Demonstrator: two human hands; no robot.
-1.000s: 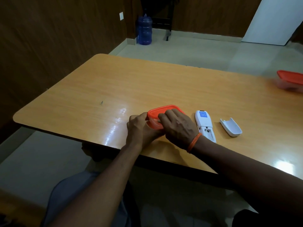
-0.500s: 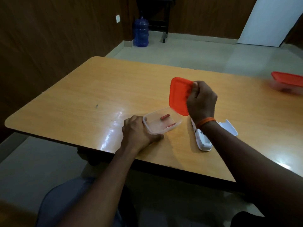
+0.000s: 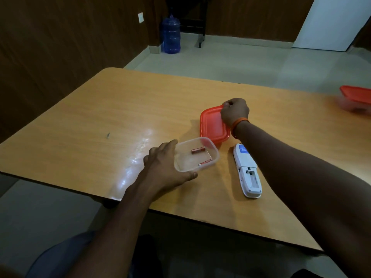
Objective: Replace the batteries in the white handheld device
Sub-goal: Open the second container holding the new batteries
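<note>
A clear plastic box (image 3: 214, 152) stands open near the table's front edge, with two red batteries (image 3: 198, 150) lying inside. My left hand (image 3: 167, 167) grips the box's near left side. Behind the box, the orange lid (image 3: 212, 125) lies flat on the table, and my right hand (image 3: 234, 112) pinches its far right corner. The white handheld device (image 3: 248, 173) lies face down to the right of the box, its battery bay uncovered and empty. My right forearm hides the device's loose cover.
The wooden table (image 3: 100, 121) has a rounded far left corner and a front edge close to my body. A second box with an orange lid (image 3: 356, 98) sits at the far right edge. A blue water jug (image 3: 170, 36) stands on the floor beyond.
My right hand pulled the orange lid off the box, lifted it, and has now laid it on the table behind the box. My left hand stayed on the box.
</note>
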